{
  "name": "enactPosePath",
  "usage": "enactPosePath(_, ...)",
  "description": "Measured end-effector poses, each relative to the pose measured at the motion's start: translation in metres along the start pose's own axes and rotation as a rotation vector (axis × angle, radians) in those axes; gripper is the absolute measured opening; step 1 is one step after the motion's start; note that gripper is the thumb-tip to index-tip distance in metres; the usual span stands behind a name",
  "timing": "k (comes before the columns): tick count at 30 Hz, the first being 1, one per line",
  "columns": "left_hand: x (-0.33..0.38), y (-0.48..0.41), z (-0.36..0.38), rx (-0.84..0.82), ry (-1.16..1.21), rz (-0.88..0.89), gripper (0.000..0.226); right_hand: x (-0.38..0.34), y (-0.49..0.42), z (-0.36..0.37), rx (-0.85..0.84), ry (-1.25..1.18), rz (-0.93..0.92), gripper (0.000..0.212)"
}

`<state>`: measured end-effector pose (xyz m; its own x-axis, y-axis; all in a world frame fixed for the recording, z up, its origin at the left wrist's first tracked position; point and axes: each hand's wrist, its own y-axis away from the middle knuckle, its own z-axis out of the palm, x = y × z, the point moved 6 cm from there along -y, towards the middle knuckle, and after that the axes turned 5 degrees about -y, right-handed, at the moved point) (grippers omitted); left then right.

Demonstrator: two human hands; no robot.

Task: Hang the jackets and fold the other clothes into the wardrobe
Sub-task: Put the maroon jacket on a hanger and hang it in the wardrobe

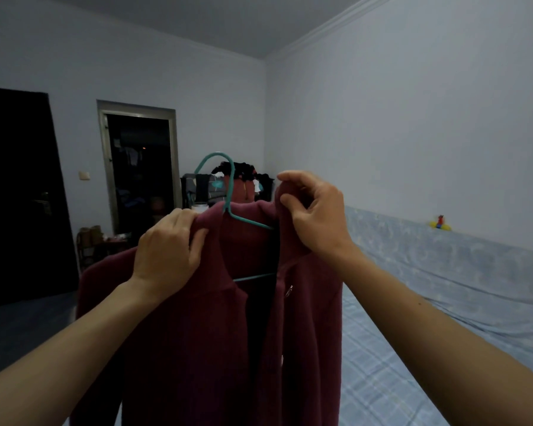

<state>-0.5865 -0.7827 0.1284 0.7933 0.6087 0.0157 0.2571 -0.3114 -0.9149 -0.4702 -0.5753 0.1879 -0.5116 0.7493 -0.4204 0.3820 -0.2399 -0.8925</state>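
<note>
A maroon fleece jacket (197, 333) hangs in front of me at chest height, its front unzipped. A teal wire hanger (228, 192) sits inside it, with the hook sticking up above the collar. My left hand (166, 250) pinches the left side of the collar. My right hand (314, 213) grips the right collar edge, held a little higher. The hanger's lower bar shows through the front gap of the jacket.
A bed with a pale blue checked sheet (413, 348) runs along the right wall. A pile of dark clothes (243, 176) lies on furniture at the far end. A dark doorway (142, 173) and a dark door (19, 195) stand at the left.
</note>
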Motion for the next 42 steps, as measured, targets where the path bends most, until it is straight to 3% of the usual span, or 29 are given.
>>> enactPosePath(5,0.002,0.002,-0.010,0.050,0.050,0.007,0.020,-0.023,-0.008,0.031,-0.049,-0.069,-0.027,0.032)
enactPosePath(11,-0.015,0.001,-0.032,0.131,0.064,-0.056,0.021,-0.026,0.005,0.047,-0.215,0.024,-0.067,0.027)
enactPosePath(13,-0.022,0.005,-0.037,0.129,0.064,-0.065,0.021,-0.020,0.006,0.044,-0.252,-0.016,0.001,0.039)
enactPosePath(16,-0.032,0.013,-0.044,0.130,0.068,-0.061,0.022,-0.009,0.011,0.039,-0.398,0.127,-0.002,0.049)
enactPosePath(21,-0.051,0.024,-0.050,0.106,0.056,-0.073,0.023,-0.002,0.027,0.052,-0.571,0.282,0.005,0.034)
enactPosePath(29,-0.075,0.043,-0.062,0.078,0.021,-0.074,0.024,-0.016,0.052,0.091,-0.510,0.291,-0.062,0.027)
enactPosePath(42,-0.048,0.050,-0.094,-0.038,-0.116,-0.068,0.022,-0.030,0.054,0.134,-0.484,-0.081,-0.181,0.031)
